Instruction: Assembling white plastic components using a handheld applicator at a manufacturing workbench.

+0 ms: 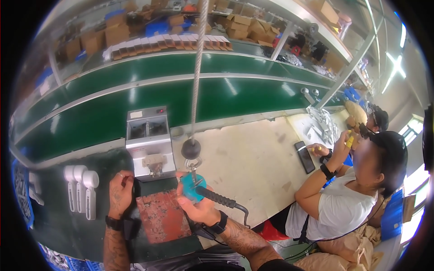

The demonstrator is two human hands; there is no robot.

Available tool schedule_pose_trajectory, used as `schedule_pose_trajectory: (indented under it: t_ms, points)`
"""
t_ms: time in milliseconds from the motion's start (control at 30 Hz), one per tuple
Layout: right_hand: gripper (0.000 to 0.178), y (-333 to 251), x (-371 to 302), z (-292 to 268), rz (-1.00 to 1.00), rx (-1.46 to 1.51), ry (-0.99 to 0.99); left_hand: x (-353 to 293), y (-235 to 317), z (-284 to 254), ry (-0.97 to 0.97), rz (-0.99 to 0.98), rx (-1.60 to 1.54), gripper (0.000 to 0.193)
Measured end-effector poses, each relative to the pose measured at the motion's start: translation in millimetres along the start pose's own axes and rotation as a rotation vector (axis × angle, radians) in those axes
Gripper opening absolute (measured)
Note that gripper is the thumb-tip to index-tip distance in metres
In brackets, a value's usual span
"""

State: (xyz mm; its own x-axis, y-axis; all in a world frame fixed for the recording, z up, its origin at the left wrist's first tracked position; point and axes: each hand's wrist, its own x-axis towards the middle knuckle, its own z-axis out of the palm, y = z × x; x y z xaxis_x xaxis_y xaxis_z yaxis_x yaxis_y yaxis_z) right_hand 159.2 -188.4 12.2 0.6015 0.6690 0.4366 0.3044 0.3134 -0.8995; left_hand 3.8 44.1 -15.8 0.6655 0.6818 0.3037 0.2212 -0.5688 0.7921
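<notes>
My right hand (199, 210) is wrapped around a teal electric screwdriver (193, 186), whose black cord sleeve points right. The screwdriver hangs by a metal hook under a black ball (191, 149) on a grey rope (198, 77). Left of a silver screw feeder machine (149, 156), my left hand (120, 192) rests low over the dark bench with curled fingers; whatever they may hold is hidden. Between my hands lies a worn red pad (163, 217) with nothing on it. Three white round-headed parts with handles (80, 185) lie side by side to the left.
A green conveyor (235, 95) runs behind the bench, with a row of white-and-brown boxes (172, 43) beyond. At right, a co-worker (337, 198) sits by a phone (304, 157) and a pile of silvery pieces (322, 124). A blue crate (21, 194) edges the far left.
</notes>
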Motion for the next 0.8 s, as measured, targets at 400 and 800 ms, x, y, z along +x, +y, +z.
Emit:
schedule_pose_trajectory:
  t_ms: [400, 800]
  points:
    - [0.056, 0.3, 0.9, 0.1, -0.005, -0.004, -0.004, 0.0, 4.4, -1.4, -0.010, -0.029, -0.017, 0.010]
    - [0.057, 4.8, -1.5, 1.8, -0.014, 0.009, 0.013, 0.1, 7.4, -3.2, -0.061, -0.099, -0.041, 0.012]
